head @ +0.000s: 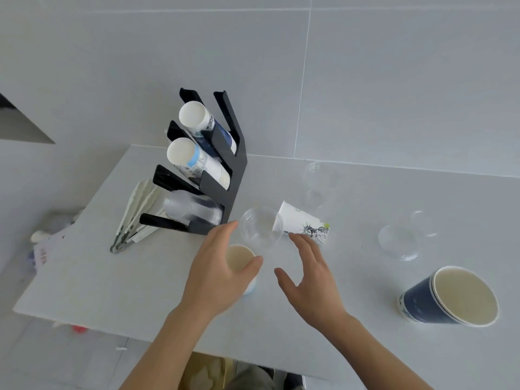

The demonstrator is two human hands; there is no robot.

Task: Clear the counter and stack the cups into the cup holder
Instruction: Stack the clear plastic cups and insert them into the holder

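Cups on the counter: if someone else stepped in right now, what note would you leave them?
Left hand: grip closed around an upright paper cup.
Right hand: open, empty, beside it.
Cup holder: two paper stacks and one clear stack already slotted in.
Still loose on the counter: a clear cup and a printed white cup on their sides, three more clear cups, and dark blue cups nested at right.
Left to do: slot all of these.
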